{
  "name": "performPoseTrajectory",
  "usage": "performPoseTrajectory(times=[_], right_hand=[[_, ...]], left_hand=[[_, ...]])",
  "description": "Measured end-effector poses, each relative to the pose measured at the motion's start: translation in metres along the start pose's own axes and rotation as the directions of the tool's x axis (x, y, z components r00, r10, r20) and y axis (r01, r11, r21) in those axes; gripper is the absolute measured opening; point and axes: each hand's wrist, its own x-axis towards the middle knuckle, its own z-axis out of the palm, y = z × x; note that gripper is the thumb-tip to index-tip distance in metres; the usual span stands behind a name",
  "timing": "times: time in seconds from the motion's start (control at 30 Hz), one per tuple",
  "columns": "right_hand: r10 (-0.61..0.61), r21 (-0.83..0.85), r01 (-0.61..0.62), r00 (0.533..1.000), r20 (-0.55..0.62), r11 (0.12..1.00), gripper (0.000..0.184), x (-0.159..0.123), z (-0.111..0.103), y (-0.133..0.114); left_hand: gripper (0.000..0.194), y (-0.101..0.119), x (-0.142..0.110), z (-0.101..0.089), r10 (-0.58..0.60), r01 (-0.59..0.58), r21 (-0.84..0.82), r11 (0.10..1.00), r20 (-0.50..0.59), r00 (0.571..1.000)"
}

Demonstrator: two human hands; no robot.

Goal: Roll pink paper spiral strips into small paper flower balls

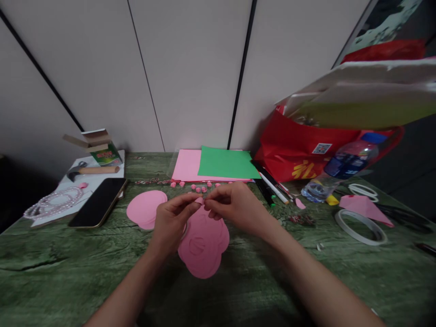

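Between my fingertips is a small curled piece of pink paper [199, 200]. My left hand [173, 220] pinches it from the left, thumb against forefinger. On its other side my right hand [235, 206] has its fingers pressed together at the piece's edge. Below both hands lies a stack of scalloped pink paper cutouts [203, 254], with loose petal-like shapes on top. Left of them rests a pile of rounded pink paper pieces [146, 209]. Several small pink paper rolls [193, 187] sit in a row beyond my hands.
At the back lie green paper [228, 163] and pink sheets [184, 164]. On the left are a phone [98, 203], a hammer [95, 170], bead strings [51, 204] and a small box [104, 152]. On the right stand a red bag [282, 145] and a bottle [350, 161], near a tape roll [361, 236].
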Motion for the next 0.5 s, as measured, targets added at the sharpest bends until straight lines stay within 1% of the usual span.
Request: performPoseTrajectory(times=[0.13, 0.23, 0.37, 0.5], right_hand=[[0.039, 0.095, -0.045, 0.997, 0.06, 0.994, 0.011, 0.0011, -0.0046, 0.0007], [0.069, 0.113, -0.079, 0.994, 0.084, 0.99, 0.01, 0.0015, -0.007, 0.0009], [0.058, 0.126, -0.072, 0.992, 0.109, 0.989, 0.01, 0.0014, -0.0081, 0.0014], [0.054, 0.175, -0.076, 0.99, 0.128, 0.982, 0.01, 0.0015, -0.0084, 0.0013]], left_hand=[[0.01, 0.0004, -0.0005, -0.002, 0.05, -0.052, 0.054, 0.997, 0.034, 0.998], [0.01, 0.0001, -0.001, -0.003, 0.091, -0.096, 0.095, 0.991, 0.062, 0.994], [0.012, 0.0006, -0.0015, -0.0034, 0.132, -0.143, 0.148, 0.978, 0.082, 0.988], [0.01, 0.0013, -0.0013, -0.0033, 0.148, -0.161, 0.151, 0.975, 0.096, 0.984]])
